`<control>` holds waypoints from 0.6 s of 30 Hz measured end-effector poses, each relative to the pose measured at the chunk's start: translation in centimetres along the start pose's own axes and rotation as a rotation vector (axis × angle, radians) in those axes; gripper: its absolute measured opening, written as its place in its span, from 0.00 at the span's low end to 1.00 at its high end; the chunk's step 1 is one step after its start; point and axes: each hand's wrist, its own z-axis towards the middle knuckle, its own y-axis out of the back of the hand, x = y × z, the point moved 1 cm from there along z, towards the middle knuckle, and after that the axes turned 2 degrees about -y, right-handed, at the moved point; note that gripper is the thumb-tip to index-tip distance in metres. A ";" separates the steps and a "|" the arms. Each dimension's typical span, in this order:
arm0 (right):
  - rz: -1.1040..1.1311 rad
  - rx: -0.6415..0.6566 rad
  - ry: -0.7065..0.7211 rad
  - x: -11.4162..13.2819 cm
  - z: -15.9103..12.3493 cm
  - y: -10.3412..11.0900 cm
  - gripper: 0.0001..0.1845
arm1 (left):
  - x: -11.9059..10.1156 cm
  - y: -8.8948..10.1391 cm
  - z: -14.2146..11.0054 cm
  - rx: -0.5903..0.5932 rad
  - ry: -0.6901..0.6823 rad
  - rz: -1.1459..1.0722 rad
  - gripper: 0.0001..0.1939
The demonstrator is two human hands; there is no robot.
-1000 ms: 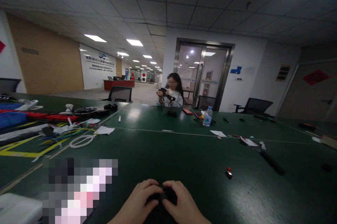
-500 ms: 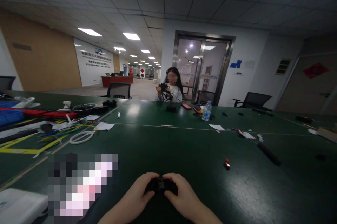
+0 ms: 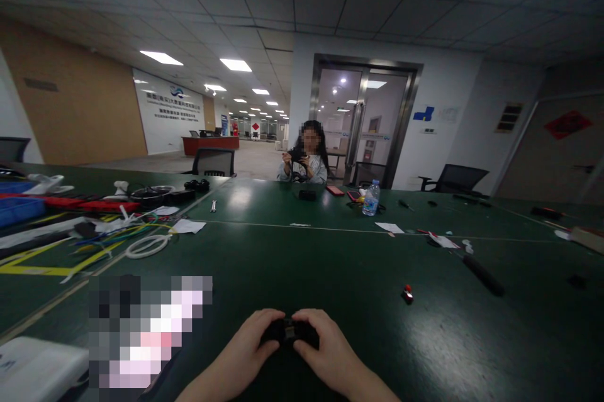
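Note:
My left hand [image 3: 248,348] and my right hand [image 3: 325,351] meet at the near edge of a dark green table [image 3: 330,263]. Both curl around a small black object [image 3: 289,330], fingers closed on it from either side. Its shape is mostly hidden by my fingers. A small red-and-black part [image 3: 406,292] lies on the table to the right, beyond my right hand.
A black rod [image 3: 482,274] lies at the right. Cables, a white ring [image 3: 147,246] and blue bins [image 3: 19,208] crowd the left. A water bottle [image 3: 371,198] stands mid-table. A person [image 3: 304,163] sits across, holding a black device. A white box [image 3: 38,367] sits near left.
The view tilted slightly down and then steadied. My hands stay closed on the black object, shifting only a little. The person opposite lowered the device slightly.

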 end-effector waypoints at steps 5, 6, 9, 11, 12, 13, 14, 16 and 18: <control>-0.040 0.034 0.024 0.3 0.2 0.0 0.18 | 0.5 -0.2 0.1 -0.014 -0.007 0.011 0.21; -0.050 0.042 0.015 0.4 0.2 -0.1 0.18 | 0.6 -0.3 0.1 -0.015 -0.009 0.009 0.22; -0.072 0.042 -0.001 0.5 0.3 -0.1 0.15 | 0.8 -0.3 0.2 -0.011 -0.013 -0.004 0.24; -0.079 0.036 0.003 0.6 0.3 -0.1 0.13 | 0.8 -0.3 0.1 -0.004 -0.022 -0.021 0.24; -0.080 0.037 0.008 0.6 0.3 0.0 0.13 | 0.8 -0.3 0.1 -0.005 -0.029 -0.029 0.24; -0.081 0.040 0.010 0.7 0.2 0.0 0.12 | 0.8 -0.3 0.1 -0.007 -0.036 -0.035 0.24; -0.081 0.045 0.011 0.7 0.2 0.0 0.12 | 0.9 -0.3 0.1 -0.012 -0.041 -0.038 0.23; -0.080 0.048 0.012 0.8 0.2 0.1 0.12 | 0.9 -0.3 0.2 -0.019 -0.048 -0.037 0.23; -0.080 0.044 0.011 0.8 0.2 0.1 0.12 | 0.8 -0.3 0.2 -0.017 -0.043 -0.037 0.22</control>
